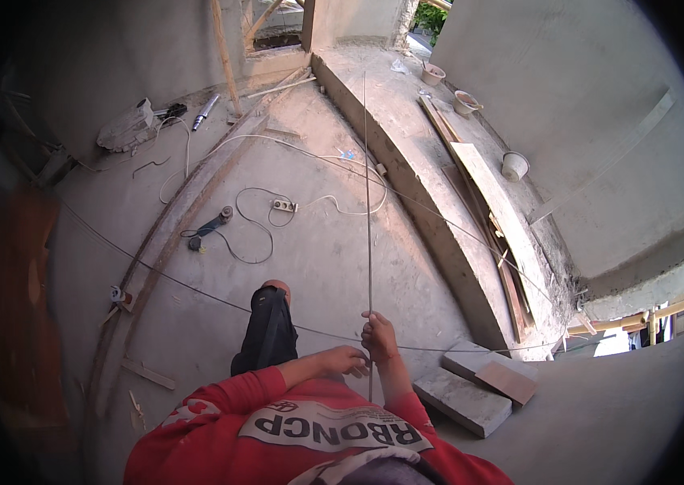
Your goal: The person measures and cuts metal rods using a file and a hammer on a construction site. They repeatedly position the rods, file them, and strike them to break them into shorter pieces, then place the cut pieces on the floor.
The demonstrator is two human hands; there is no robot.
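A long thin metal rod [367,202] runs from my hands straight away across the concrete floor toward the far ledge. My right hand [377,335] is closed around the rod near its lower end. My left hand [347,360] grips the same rod just below and to the left, close to my red shirt. A thin taut string [196,288] crosses the floor under my hands, from the left wall to the right ledge. My knee in dark trousers [267,323] is bent forward, left of the hands.
An angle grinder [211,227] with cable and a white extension socket [283,205] lie on the floor ahead. Long wooden battens [166,234] lie left. A raised concrete ledge [406,153] carries boards and buckets [514,166]. Stone blocks [471,396] sit at my right.
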